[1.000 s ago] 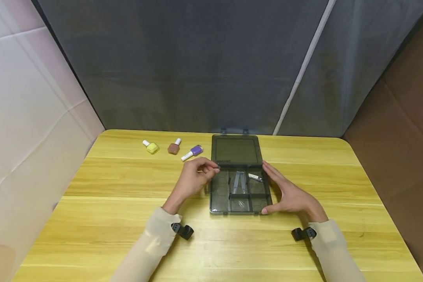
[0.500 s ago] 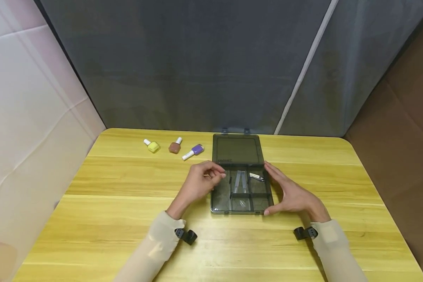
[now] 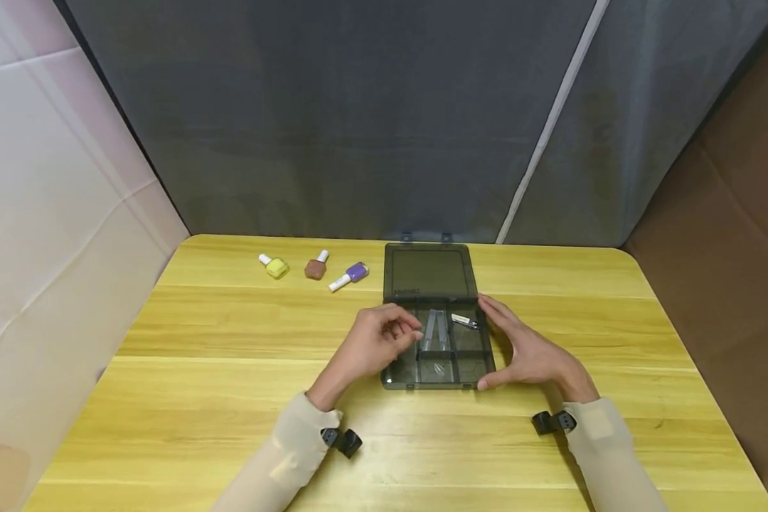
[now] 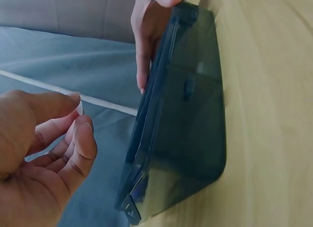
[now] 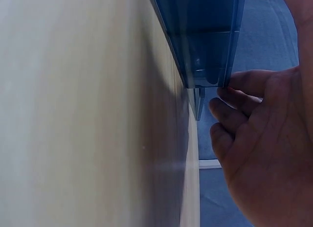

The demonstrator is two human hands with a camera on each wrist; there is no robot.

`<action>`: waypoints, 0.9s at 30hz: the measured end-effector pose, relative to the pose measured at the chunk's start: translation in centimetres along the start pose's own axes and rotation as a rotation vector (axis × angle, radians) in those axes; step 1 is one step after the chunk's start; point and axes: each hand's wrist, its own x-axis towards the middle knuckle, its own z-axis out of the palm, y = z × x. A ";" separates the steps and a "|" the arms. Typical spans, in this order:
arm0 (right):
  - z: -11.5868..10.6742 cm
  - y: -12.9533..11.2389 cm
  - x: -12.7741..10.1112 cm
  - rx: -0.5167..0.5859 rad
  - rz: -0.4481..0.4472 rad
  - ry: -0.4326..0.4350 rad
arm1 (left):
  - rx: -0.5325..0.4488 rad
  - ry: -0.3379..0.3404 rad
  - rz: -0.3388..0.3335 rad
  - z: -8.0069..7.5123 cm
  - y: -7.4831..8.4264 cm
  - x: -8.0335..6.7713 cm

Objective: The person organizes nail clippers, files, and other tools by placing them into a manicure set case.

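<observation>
step: sorting small items in the open organizer box (image 3: 436, 348), mid-table toward the far edge.
left hand (image 3: 374, 340): over the box's left compartments, fingertips pinched together; what they pinch cannot be told.
right hand (image 3: 530, 350): flat against the box's right wall, bracing it.
next: likely needs a precise placement into one compartment.
count: 1 box, 3 nail polish bottles (image 3: 316, 268) near the far-left corner, 1 nail clipper (image 3: 464, 321) in the box.
</observation>
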 end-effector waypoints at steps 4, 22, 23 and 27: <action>0.1 0.0 0.0 0.002 -0.002 0.000 | -0.024 -0.036 0.004 0.4 0.2 -0.2; 0.2 0.0 0.0 0.008 0.029 0.000 | -0.007 -0.155 0.005 1.3 0.7 -0.6; 0.2 0.0 0.0 0.008 0.029 -0.001 | -0.002 -0.158 0.002 1.3 0.7 -0.6; 0.2 0.0 0.0 0.014 0.034 -0.001 | 0.003 -0.162 -0.012 1.3 0.7 -0.5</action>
